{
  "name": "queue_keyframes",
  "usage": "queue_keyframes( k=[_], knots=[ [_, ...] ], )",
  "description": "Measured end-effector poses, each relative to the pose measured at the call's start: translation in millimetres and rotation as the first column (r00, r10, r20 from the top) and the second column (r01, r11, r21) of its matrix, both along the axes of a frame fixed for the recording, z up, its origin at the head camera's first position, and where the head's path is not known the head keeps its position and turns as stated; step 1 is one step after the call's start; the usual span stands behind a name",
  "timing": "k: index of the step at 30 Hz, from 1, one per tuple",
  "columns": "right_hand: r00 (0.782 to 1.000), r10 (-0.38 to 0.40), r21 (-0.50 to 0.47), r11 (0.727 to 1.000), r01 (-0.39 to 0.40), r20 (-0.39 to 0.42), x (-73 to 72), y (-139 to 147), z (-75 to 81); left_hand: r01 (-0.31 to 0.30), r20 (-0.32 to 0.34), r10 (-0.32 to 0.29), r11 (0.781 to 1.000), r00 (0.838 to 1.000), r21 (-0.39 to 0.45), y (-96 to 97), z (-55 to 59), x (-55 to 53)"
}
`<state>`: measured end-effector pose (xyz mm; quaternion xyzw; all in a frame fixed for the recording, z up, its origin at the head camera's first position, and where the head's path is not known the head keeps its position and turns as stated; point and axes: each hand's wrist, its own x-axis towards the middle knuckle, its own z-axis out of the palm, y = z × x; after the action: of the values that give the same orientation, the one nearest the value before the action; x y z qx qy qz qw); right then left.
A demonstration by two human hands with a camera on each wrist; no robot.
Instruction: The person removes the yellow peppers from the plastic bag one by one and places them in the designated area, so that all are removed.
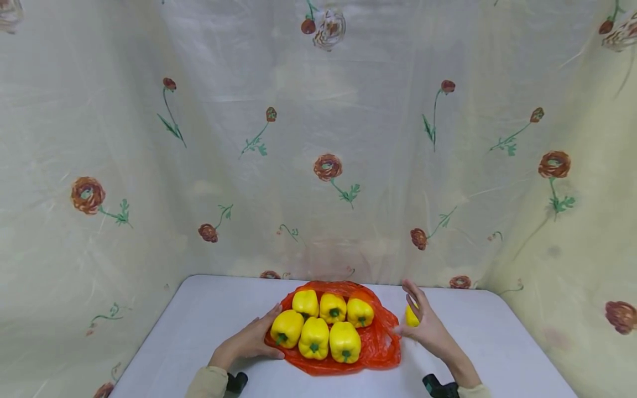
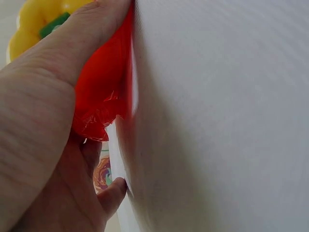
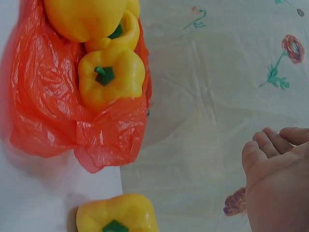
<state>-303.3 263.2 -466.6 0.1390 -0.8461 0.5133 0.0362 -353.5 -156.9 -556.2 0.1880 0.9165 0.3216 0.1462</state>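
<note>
Several yellow bell peppers (image 1: pixel 314 336) with green stems sit in two rows on an opened-out red plastic bag (image 1: pixel 383 354). At the bag's left side, my left hand (image 1: pixel 251 338) rests with fingers and thumb spread, touching the red plastic beside the front-left pepper. In the left wrist view the thumb lies along the bag (image 2: pixel 104 79). My right hand (image 1: pixel 427 326) is raised just right of the bag, its fingers apart and holding nothing. Behind it, partly hidden, one more yellow bell pepper (image 3: pixel 116 215) lies on the table outside the bag.
The white table (image 1: pixel 199 309) reaches back to a pale curtain (image 1: pixel 378 210) printed with brown flowers, which also hangs at both sides. Dark straps with camera parts (image 1: pixel 440 387) are worn at the wrists.
</note>
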Motion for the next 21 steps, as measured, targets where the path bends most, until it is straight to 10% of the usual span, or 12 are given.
queue_keyframes(
  k=[12, 21],
  knots=[
    [0.996, 0.089, -0.040, 0.995, -0.089, -0.024, -2.5, -17.2, -6.3, -0.008, 0.001, 0.008, 1.000, 1.000, -0.005, 0.9, -1.9, 0.1],
    [0.989, 0.080, -0.086, 0.994, -0.070, 0.121, -3.5, -33.3, -7.5, -0.001, -0.008, 0.001, 1.000, 1.000, -0.011, 0.7, 1.1, 1.7]
  ],
)
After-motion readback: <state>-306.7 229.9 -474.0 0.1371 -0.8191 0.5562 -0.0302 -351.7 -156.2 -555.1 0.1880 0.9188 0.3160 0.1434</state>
